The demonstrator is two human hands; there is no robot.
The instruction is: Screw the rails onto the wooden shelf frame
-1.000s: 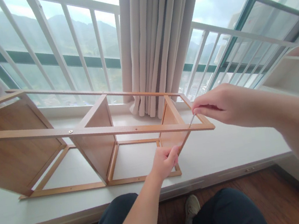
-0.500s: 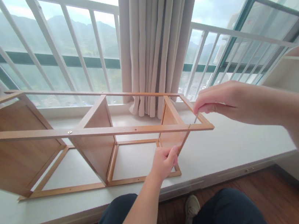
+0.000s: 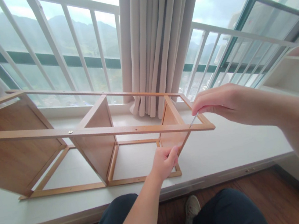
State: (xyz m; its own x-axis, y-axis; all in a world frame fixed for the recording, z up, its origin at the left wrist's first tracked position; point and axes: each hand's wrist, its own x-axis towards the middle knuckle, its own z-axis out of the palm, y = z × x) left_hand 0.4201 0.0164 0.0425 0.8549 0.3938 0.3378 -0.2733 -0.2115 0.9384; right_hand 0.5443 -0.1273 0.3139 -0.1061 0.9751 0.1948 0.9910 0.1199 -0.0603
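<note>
A wooden shelf frame [image 3: 104, 130] lies on its side, with several panels standing between its rails. My right hand [image 3: 222, 101] pinches a thin metal hex key [image 3: 194, 119], whose lower tip meets the front upper rail near its right end. Most of the key's upper part is hidden in my fingers. Below that rail, my left hand [image 3: 164, 161] is closed at the lower edge of the right-hand shelf panel [image 3: 173, 138], thumb on the near side. A round metal fastener [image 3: 70, 132] shows in the same rail farther left.
The frame rests on a white window ledge [image 3: 240, 147]. Behind it are a white railing [image 3: 98, 45] and a beige curtain [image 3: 153, 44]. A white shelf unit [image 3: 297, 72] stands at the right. My knees and a shoe [image 3: 192, 206] are below the ledge, over dark wood flooring.
My right hand has shifted slightly left and turned the hex key, which now slants more clearly down to the rail. My left hand keeps its hold; the frame is nearly unmoved.
</note>
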